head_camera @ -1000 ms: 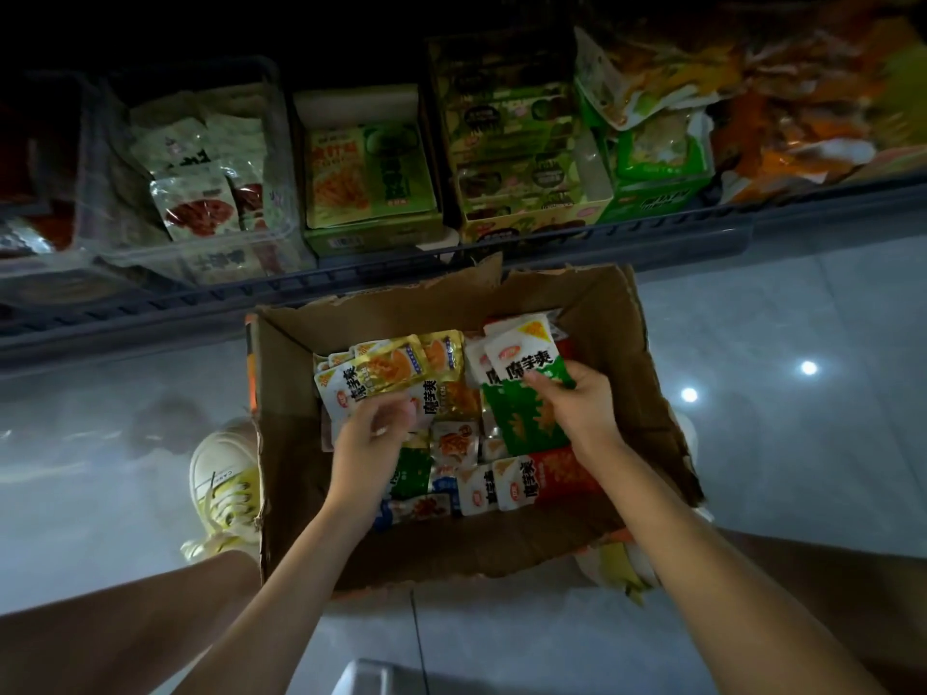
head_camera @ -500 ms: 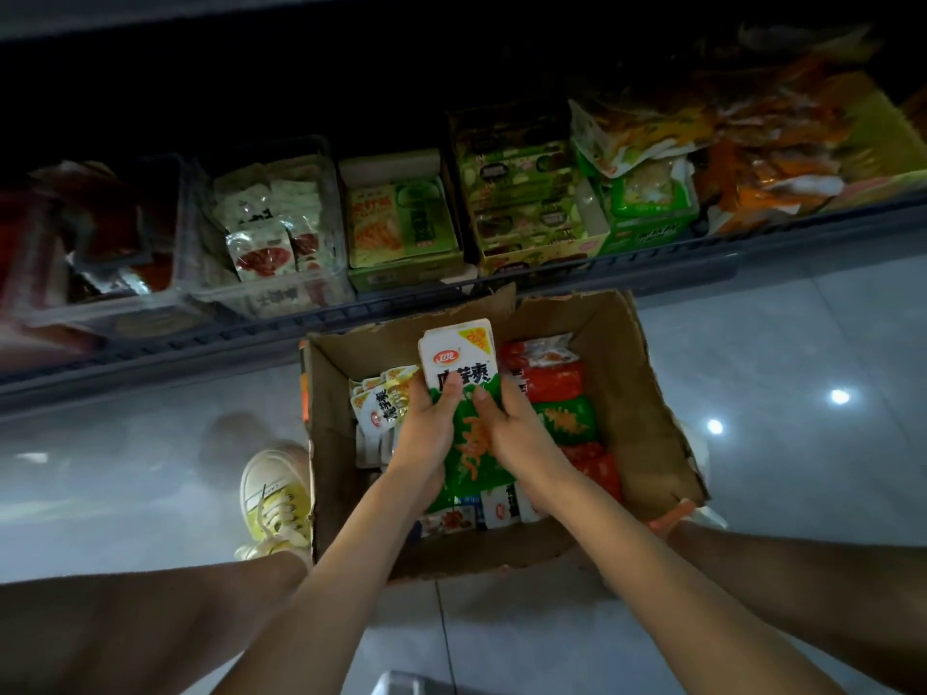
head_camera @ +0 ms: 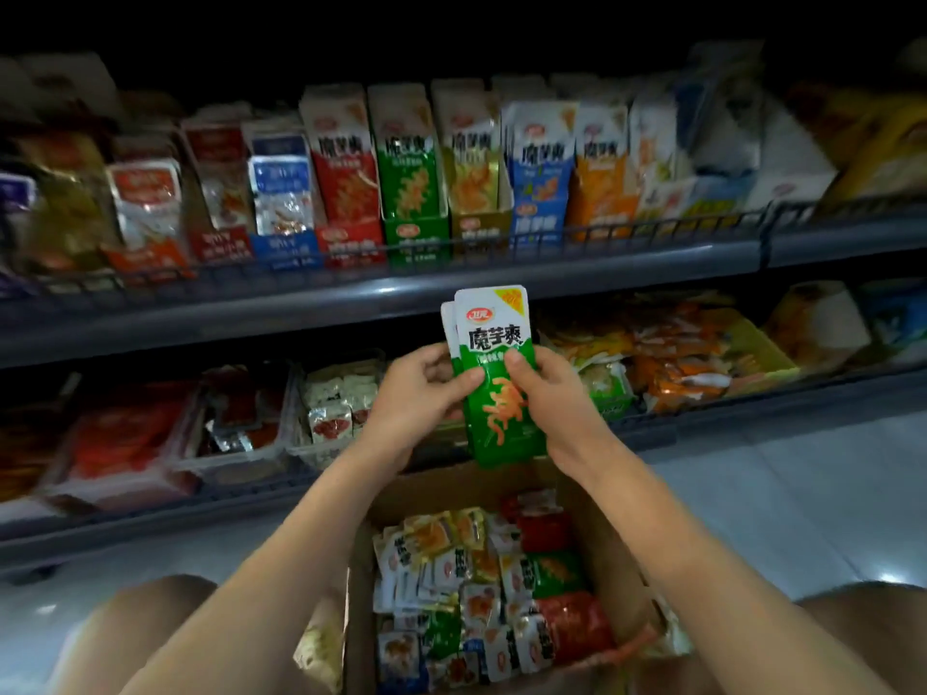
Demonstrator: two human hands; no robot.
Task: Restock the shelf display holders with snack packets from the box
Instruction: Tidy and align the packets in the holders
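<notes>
A small stack of green-and-white foil snack packets (head_camera: 494,378) stands upright in the air between both hands, above the open brown cardboard box (head_camera: 619,554). Its white top reaches the front lip of the grey metal upper shelf (head_camera: 301,298). The left hand (head_camera: 414,393) grips the stack's left edge, with the thumb laid on the green front and the other fingers curled behind. The right hand (head_camera: 554,398) pinches the right edge the same way, thumb on the front just under the black lettering, fingers hidden behind. A second packet's white edge shows at the left of the front one; how many are in the stack cannot be told.

The box sits on the pale tiled floor (head_camera: 777,494) between the person's knees. It holds many small packets lying loose and overlapping, mostly yellow and white at the left, red and green at the right.

On the upper shelf, upright cardboard display holders stand side by side behind a wire rail: a red holder (head_camera: 346,193), a green holder (head_camera: 411,228), a gold holder (head_camera: 476,223), a blue holder (head_camera: 539,223) and an orange holder (head_camera: 599,193), each showing packets of its own colour. On the lower shelf, a clear plastic bin (head_camera: 236,464) holds red packets. The second clear bin (head_camera: 321,451) beside it holds white packets with red pictures, and a yellow tray (head_camera: 767,343) at the right holds a heap of orange packets.
</notes>
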